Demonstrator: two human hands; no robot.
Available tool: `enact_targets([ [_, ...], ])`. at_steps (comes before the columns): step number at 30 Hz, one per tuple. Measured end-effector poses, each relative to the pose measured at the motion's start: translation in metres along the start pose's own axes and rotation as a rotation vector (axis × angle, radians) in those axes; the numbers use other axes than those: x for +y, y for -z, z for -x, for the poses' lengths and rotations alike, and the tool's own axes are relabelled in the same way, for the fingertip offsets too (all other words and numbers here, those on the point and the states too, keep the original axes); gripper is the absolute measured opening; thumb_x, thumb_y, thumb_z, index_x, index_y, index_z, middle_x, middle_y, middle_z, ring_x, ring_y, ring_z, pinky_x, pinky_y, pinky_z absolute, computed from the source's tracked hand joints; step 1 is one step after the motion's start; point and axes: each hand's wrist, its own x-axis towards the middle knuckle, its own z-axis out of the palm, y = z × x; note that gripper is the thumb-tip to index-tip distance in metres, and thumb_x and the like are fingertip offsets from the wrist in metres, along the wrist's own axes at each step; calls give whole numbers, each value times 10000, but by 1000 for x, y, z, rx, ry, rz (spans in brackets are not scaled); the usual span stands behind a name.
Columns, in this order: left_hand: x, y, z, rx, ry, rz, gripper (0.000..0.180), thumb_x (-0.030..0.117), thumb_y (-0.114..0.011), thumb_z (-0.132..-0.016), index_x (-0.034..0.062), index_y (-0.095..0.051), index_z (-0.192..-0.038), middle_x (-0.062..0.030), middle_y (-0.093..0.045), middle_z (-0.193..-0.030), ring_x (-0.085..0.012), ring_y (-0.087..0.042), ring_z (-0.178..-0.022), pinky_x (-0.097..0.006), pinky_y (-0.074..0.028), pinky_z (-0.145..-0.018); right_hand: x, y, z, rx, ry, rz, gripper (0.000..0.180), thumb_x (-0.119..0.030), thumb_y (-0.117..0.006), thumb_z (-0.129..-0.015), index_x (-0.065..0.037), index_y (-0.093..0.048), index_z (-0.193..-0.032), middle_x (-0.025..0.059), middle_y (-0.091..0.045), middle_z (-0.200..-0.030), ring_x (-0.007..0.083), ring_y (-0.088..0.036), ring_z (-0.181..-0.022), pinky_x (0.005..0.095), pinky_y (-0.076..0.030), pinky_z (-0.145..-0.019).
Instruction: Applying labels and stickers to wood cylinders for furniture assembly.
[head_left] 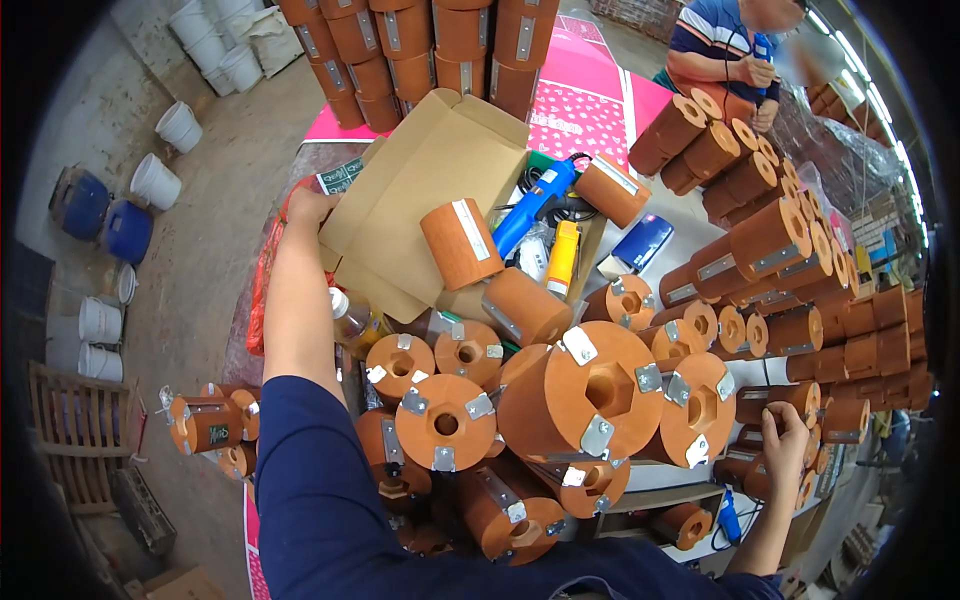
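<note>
My left hand (314,206) reaches far out to the left edge of an open cardboard box (400,190). Its fingers are closed at the box's flap and partly hidden. Inside the box lie a blue power tool (535,208) and a yellow tool (563,258). An orange-brown cylinder (461,243) with a metal strip leans on the lid. At the right, my right hand (786,440) is curled beside a stack of brown cylinders (765,402). What its fingers hold, if anything, is hidden. Before me, a large cylinder (625,390) shows metal brackets around a hexagonal recess.
More cylinders (405,45) stand stacked at the back. A red plastic bag (268,285) hangs by the table's left edge, near a bottle (350,315). A blue carton (640,243) lies right of the box. Another person (715,60) works across the table. White buckets (180,127) stand on the floor.
</note>
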Motion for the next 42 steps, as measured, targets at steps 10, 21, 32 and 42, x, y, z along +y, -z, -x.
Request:
enact_targets([
  [10,6,-2,0,92,-227,-263,290,233,-592,-685,-1,-621,-855,-211,-592,-902,-308,-569,-903,-383,-443,-769,-10,-5,3,-23,-32,-38,55,-18,-536,-787,29,-537,-815,50,-551,-631,80,-483,-572,220,-401,-528],
  [21,-2,11,10,-38,-296,-197,378,264,-640,-624,47,-618,-933,-204,-589,-933,-305,-572,-904,-353,-444,-763,-3,-4,3,-27,-39,-4,64,-16,-538,-780,39,-536,-811,65,-552,-630,99,-512,-574,235,-415,-531],
  [32,-29,-13,-29,-72,-229,-268,343,194,-504,-735,29,-566,-1029,-220,-531,-1066,-363,-501,-1015,-435,-350,-893,-6,-3,4,-12,-38,-24,73,-25,-542,-773,35,-543,-815,81,-559,-649,112,-514,-583,239,-420,-555],
  [42,-40,-22,-44,-48,-496,-331,340,243,-503,-763,-69,-571,-880,-258,-577,-905,-376,-550,-902,-421,-446,-705,11,-4,6,3,-76,-17,115,-54,-571,-733,10,-576,-828,131,-590,-706,193,-570,-620,279,-450,-605],
])
